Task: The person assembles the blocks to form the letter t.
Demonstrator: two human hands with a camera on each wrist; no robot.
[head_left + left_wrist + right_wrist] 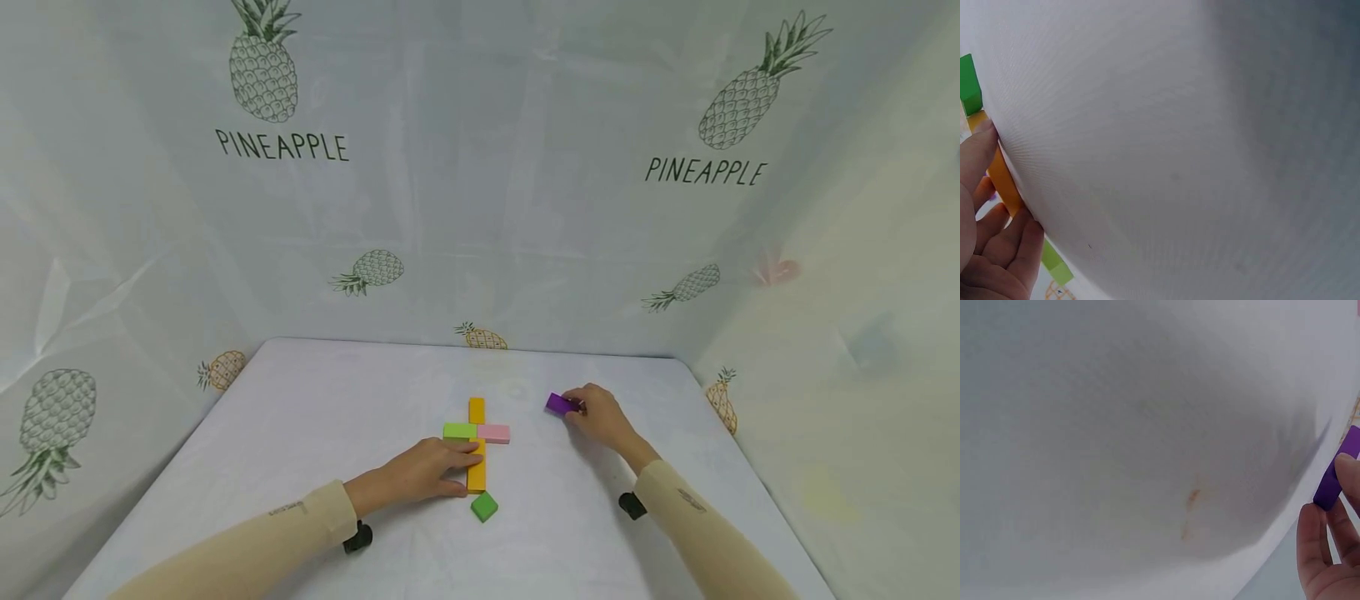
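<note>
In the head view my left hand (431, 471) holds a long yellow-orange block (477, 478) on the table, thumb near one end and fingers toward the other. Beyond it lie a light green block (459, 430) and a pink block (493, 433), end to end crosswise. Another yellow-orange block (477, 410) extends from their far side, making a cross shape. A dark green block (484, 507) sits turned at the near end. Off to the right, my right hand (603, 414) pinches a purple block (1339, 469) between thumb and fingers; its fingertips hide one end.
A white cloth covers the table (315, 400). Behind and at the sides hangs a pale curtain (480, 167) printed with pineapples. Black wrist straps show below both cuffs.
</note>
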